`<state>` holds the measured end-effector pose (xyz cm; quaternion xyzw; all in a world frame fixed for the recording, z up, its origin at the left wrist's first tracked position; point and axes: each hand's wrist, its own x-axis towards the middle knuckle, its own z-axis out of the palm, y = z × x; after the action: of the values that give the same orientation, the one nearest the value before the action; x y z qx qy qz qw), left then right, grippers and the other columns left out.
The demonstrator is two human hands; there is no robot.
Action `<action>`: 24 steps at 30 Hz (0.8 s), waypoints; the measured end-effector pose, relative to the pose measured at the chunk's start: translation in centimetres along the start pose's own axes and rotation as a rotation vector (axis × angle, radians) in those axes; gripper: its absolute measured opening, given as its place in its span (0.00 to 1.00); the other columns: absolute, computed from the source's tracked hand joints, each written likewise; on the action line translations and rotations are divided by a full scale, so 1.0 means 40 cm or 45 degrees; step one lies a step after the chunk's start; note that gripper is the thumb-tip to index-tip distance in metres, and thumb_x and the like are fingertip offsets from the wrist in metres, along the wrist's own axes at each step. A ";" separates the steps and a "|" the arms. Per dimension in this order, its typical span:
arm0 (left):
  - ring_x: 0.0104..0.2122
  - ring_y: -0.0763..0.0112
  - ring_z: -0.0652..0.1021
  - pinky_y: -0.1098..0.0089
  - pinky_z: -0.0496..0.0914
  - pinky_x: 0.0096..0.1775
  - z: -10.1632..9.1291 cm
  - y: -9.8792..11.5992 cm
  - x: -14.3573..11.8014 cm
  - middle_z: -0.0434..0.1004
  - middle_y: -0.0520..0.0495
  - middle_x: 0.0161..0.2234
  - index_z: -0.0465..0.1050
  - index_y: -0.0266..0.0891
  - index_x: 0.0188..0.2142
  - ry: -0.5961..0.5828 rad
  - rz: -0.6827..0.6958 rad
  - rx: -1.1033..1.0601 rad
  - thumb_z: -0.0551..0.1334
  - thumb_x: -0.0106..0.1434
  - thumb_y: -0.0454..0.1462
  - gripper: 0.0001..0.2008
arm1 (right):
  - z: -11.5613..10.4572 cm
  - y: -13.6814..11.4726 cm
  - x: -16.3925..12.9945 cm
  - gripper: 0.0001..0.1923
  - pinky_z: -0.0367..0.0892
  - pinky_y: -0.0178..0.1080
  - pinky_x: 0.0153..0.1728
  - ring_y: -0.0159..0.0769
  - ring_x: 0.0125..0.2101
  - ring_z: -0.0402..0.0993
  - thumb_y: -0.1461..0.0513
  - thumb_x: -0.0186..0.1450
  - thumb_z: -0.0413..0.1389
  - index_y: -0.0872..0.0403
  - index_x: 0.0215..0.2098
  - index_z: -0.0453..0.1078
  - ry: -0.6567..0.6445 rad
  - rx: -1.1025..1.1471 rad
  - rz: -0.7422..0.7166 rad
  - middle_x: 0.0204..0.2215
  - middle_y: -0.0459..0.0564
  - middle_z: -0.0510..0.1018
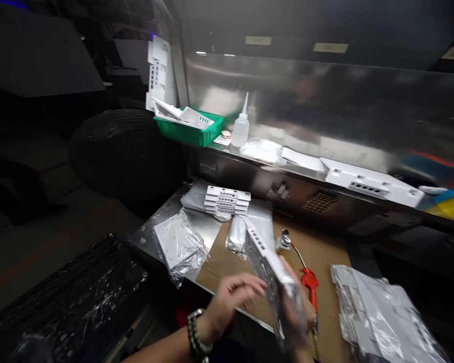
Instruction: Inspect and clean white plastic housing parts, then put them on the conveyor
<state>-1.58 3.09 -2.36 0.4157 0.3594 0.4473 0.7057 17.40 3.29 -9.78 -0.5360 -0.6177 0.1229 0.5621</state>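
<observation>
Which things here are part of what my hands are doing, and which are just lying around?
In hand: white plastic housing in clear wrap, held by left hand and right hand.

Lying about: stack of white plastic panels, red-handled tool, green plastic basket, clear squeeze bottle.

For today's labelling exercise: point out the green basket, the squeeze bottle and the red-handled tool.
green basket (pixel 196 135), head view, on its front wall.
squeeze bottle (pixel 240 130), head view, on its clear body.
red-handled tool (pixel 309 282), head view, on its red grip.

A dark beaded bracelet (pixel 196 335) circles the left wrist; both forearms are bare, with no sleeves.
</observation>
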 end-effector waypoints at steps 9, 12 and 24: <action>0.38 0.59 0.84 0.65 0.79 0.40 -0.377 -0.077 -0.079 0.83 0.43 0.36 0.77 0.38 0.43 1.054 -0.082 -0.448 0.70 0.57 0.34 0.13 | 0.290 -0.198 0.011 0.24 0.74 0.49 0.58 0.44 0.59 0.75 0.63 0.74 0.54 0.43 0.66 0.67 -0.988 0.376 -0.878 0.56 0.48 0.80; 0.40 0.68 0.83 0.73 0.77 0.43 -0.505 -0.080 -0.097 0.83 0.50 0.38 0.75 0.43 0.49 1.288 0.071 -0.380 0.65 0.61 0.31 0.16 | 0.304 -0.193 -0.024 0.21 0.76 0.45 0.55 0.42 0.56 0.79 0.63 0.73 0.57 0.42 0.62 0.72 -1.023 0.446 -0.798 0.54 0.47 0.82; 0.35 0.69 0.79 0.66 0.77 0.37 -0.649 -0.071 0.050 0.78 0.47 0.43 0.73 0.37 0.51 1.473 -0.011 0.044 0.66 0.67 0.35 0.13 | -0.120 0.111 -0.084 0.19 0.81 0.43 0.47 0.41 0.48 0.84 0.66 0.71 0.52 0.43 0.53 0.80 -0.738 -0.064 0.005 0.48 0.49 0.85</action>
<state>-22.78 11.10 -15.48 0.1135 0.6955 0.5930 0.3895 22.99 0.18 -13.39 -0.4935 -0.7543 0.2567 0.3485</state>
